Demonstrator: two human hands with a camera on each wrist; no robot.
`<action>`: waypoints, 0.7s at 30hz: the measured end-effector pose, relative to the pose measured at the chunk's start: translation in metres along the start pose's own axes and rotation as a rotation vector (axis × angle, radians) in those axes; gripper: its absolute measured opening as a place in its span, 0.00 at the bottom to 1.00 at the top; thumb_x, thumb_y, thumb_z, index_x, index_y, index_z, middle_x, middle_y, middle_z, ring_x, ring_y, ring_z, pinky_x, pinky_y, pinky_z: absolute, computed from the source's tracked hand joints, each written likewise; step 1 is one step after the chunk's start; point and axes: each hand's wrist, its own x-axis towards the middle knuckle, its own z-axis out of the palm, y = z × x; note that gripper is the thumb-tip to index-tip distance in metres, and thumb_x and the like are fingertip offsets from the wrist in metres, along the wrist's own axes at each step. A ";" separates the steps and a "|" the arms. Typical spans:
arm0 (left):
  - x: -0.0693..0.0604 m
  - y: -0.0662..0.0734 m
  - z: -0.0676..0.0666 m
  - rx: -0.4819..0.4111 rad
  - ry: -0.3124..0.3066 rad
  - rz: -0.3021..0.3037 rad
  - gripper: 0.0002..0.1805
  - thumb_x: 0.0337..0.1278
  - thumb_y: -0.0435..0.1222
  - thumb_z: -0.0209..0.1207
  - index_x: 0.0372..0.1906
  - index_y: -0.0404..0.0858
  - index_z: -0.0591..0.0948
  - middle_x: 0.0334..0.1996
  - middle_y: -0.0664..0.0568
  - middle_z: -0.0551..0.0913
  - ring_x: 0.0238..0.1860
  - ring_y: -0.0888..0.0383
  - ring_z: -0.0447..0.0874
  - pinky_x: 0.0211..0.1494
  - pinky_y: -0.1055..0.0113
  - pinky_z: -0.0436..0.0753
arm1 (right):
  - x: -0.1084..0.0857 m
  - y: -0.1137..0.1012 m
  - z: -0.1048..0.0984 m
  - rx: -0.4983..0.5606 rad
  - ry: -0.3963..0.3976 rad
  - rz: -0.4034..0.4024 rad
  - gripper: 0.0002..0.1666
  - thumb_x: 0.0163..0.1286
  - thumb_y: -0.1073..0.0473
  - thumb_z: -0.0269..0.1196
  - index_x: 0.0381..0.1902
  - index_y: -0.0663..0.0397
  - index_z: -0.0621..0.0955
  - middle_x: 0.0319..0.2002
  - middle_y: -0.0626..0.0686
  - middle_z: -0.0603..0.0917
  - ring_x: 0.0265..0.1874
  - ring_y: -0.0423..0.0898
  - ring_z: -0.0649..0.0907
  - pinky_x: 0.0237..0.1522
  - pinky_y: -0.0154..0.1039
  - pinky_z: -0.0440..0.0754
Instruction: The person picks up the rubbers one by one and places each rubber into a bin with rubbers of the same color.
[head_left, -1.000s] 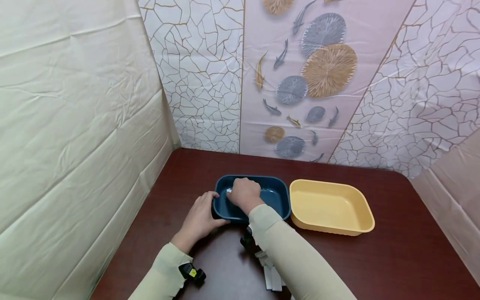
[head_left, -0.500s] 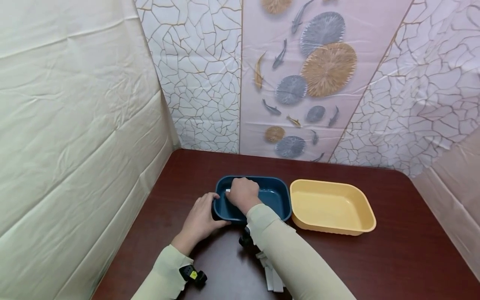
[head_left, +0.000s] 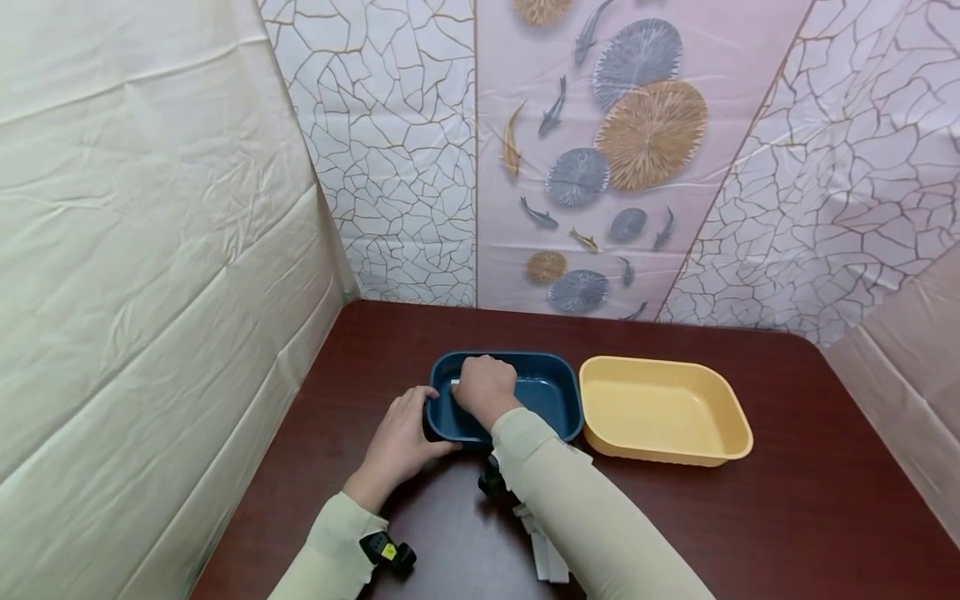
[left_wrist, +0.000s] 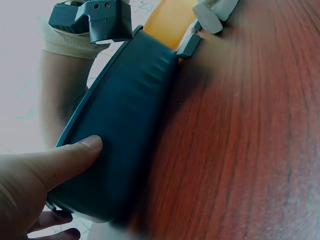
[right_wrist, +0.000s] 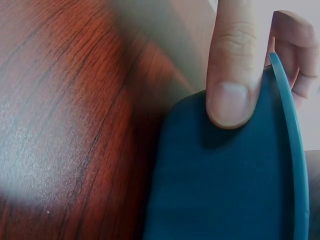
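A dark blue rectangular tray (head_left: 551, 396) rests on the table. My left hand (head_left: 401, 437) grips its left end, with the thumb on the near outer wall and the fingers at the rim; the left wrist view shows that thumb (left_wrist: 75, 157) against the tray wall (left_wrist: 122, 115). Inside the tray, toward its left side, my right hand (head_left: 487, 385) is curled over a small white piece (head_left: 454, 382). Only an edge of the piece shows, so its kind is unclear. The right wrist view shows the left thumb (right_wrist: 232, 95) on the outer wall, not the right hand's fingers.
A yellow tray (head_left: 663, 408) stands beside the blue tray's right end. Several pale grey block-like pieces (head_left: 549, 558) lie on the dark red-brown table (head_left: 817, 500), partly hidden by my right forearm. Patterned sheets (head_left: 405, 167) hang behind the table, and a cream cloth (head_left: 172, 275) at left.
The head view has shifted slightly. My right hand has moved a little left within the blue tray; the left hand keeps its hold on the tray's end.
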 end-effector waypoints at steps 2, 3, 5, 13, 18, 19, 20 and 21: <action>0.000 0.000 0.000 0.000 -0.001 0.000 0.47 0.50 0.52 0.86 0.70 0.40 0.74 0.66 0.45 0.80 0.62 0.45 0.76 0.66 0.48 0.81 | 0.000 0.001 0.000 0.001 -0.002 -0.004 0.27 0.80 0.34 0.65 0.48 0.51 0.92 0.30 0.54 0.87 0.26 0.50 0.83 0.37 0.49 0.88; 0.000 0.000 0.000 -0.001 -0.001 0.000 0.47 0.50 0.52 0.86 0.70 0.40 0.74 0.66 0.45 0.80 0.62 0.45 0.76 0.66 0.48 0.81 | -0.001 0.001 0.000 0.003 -0.001 -0.007 0.27 0.80 0.34 0.65 0.47 0.52 0.92 0.29 0.54 0.87 0.25 0.50 0.83 0.37 0.49 0.88; 0.000 0.000 0.000 -0.002 -0.002 0.000 0.47 0.50 0.52 0.86 0.70 0.40 0.74 0.66 0.45 0.80 0.62 0.45 0.76 0.66 0.48 0.81 | -0.001 0.003 -0.001 0.009 0.001 -0.011 0.27 0.79 0.34 0.66 0.46 0.51 0.92 0.28 0.54 0.86 0.25 0.50 0.83 0.36 0.49 0.88; 0.000 -0.001 0.001 -0.006 -0.003 -0.024 0.48 0.50 0.52 0.86 0.71 0.41 0.74 0.68 0.45 0.79 0.63 0.46 0.75 0.66 0.47 0.81 | -0.008 0.011 -0.012 0.023 0.000 -0.014 0.28 0.81 0.33 0.64 0.55 0.50 0.90 0.28 0.52 0.85 0.24 0.50 0.83 0.35 0.49 0.87; 0.001 -0.002 0.002 -0.007 -0.002 -0.023 0.48 0.50 0.52 0.86 0.72 0.42 0.73 0.68 0.45 0.79 0.64 0.46 0.76 0.66 0.46 0.81 | -0.013 0.016 -0.017 0.031 0.010 -0.027 0.28 0.82 0.33 0.63 0.57 0.49 0.89 0.27 0.51 0.84 0.24 0.49 0.83 0.33 0.48 0.86; 0.001 -0.002 0.002 -0.008 -0.005 -0.022 0.48 0.50 0.52 0.86 0.72 0.42 0.73 0.68 0.44 0.79 0.64 0.46 0.76 0.66 0.46 0.81 | -0.013 0.017 -0.018 0.031 0.018 -0.029 0.28 0.82 0.33 0.63 0.56 0.49 0.89 0.27 0.51 0.83 0.24 0.49 0.83 0.32 0.48 0.86; 0.001 -0.002 0.002 -0.011 -0.008 -0.021 0.49 0.50 0.52 0.86 0.72 0.41 0.73 0.68 0.44 0.79 0.64 0.46 0.76 0.66 0.46 0.81 | -0.014 0.018 -0.020 0.032 0.025 -0.030 0.28 0.81 0.33 0.63 0.56 0.48 0.89 0.27 0.51 0.83 0.24 0.49 0.82 0.32 0.48 0.86; 0.001 -0.001 0.001 -0.016 -0.011 -0.022 0.49 0.50 0.52 0.86 0.72 0.41 0.73 0.68 0.44 0.79 0.64 0.46 0.76 0.67 0.46 0.81 | -0.015 0.020 -0.021 0.032 0.030 -0.031 0.28 0.81 0.33 0.63 0.57 0.48 0.89 0.27 0.51 0.83 0.24 0.48 0.82 0.32 0.48 0.86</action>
